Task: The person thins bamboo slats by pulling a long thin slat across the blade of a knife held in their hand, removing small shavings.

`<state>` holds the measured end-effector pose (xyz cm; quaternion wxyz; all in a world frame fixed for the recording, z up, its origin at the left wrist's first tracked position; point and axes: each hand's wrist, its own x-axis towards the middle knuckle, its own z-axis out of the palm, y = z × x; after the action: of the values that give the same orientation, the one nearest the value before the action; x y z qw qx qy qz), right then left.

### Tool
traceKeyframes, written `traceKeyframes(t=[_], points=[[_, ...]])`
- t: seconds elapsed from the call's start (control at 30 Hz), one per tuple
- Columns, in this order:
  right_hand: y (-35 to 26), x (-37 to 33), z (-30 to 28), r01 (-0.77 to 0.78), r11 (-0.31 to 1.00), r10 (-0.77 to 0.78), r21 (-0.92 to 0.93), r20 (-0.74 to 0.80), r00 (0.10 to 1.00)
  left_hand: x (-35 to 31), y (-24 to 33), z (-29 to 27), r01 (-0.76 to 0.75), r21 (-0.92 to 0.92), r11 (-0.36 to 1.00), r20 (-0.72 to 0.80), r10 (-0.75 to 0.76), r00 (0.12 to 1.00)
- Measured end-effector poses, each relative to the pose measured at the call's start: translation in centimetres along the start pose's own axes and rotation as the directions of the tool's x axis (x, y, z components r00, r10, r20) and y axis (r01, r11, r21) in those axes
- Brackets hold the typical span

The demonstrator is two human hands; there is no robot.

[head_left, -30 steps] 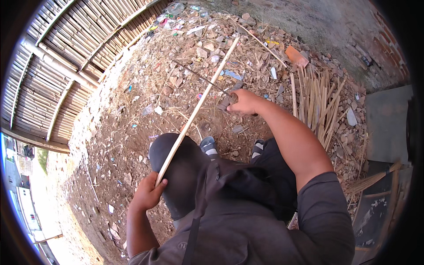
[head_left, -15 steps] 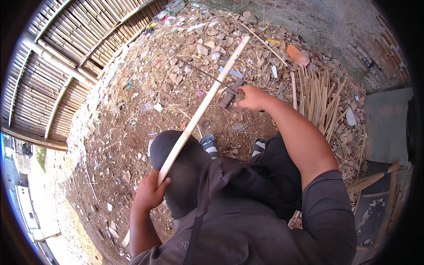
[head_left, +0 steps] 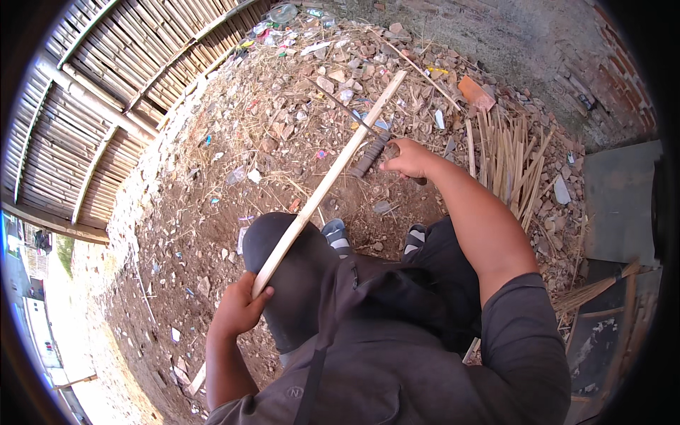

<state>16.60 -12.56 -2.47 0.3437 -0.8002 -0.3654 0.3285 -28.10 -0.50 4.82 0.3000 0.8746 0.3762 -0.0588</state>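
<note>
My left hand (head_left: 242, 304) is closed around a long pale strip of split bamboo or wood (head_left: 333, 173). The strip slants over my dark-clad left knee, away to the far right, and its near end shows below my left forearm. My right hand (head_left: 407, 159) grips a knife, whose brown handle end pokes out beneath the palm. Its thin dark blade (head_left: 333, 100) points to the far left and crosses the strip near its far part; whether it cuts in, I cannot tell. Just left of that hand, a dark ribbed cylindrical piece (head_left: 369, 157) lies under the blade.
Stones, dry straw and litter cover the dirt ground. A bundle of split strips (head_left: 511, 156) lies right of my right arm, near a reddish brick (head_left: 476, 93). A bamboo slat fence (head_left: 106, 106) stands left, a rough wall (head_left: 524, 49) far right, and a grey panel (head_left: 623, 202) at right.
The knife blade has shifted right along the strip and its tip has swung farther away from me. The strip's far end has dropped slightly toward me and right. My left hand stays nearly still.
</note>
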Motion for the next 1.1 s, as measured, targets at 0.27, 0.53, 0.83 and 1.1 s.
traceKeyframes(t=[0.27, 0.53, 0.83, 1.1], points=[[-4.4, -2.9, 3.4, 0.570, 0.667, -0.409, -0.479, 0.404, 0.818, 0.2, -1.8, 0.0, -0.033, -0.136, 0.990, 0.073, 0.043, 0.996], [-0.4, 0.4, -1.1, 0.121, 0.974, -0.111, -0.192, 0.061, 0.992, 0.5, -0.2, -0.5, 0.069, -0.205, 0.976, 0.146, -0.039, 0.988], [-3.9, -2.6, 1.8, 0.393, 0.816, -0.242, -0.423, 0.368, 0.898, 0.5, 0.2, 0.5, 0.013, -0.076, 0.997, 0.044, -0.010, 0.999], [-6.5, -4.6, 2.4, 0.454, 0.737, -0.274, -0.500, 0.393, 0.878, 0.2, 0.3, -0.3, 0.034, -0.024, 0.999, 0.087, -0.032, 0.996]])
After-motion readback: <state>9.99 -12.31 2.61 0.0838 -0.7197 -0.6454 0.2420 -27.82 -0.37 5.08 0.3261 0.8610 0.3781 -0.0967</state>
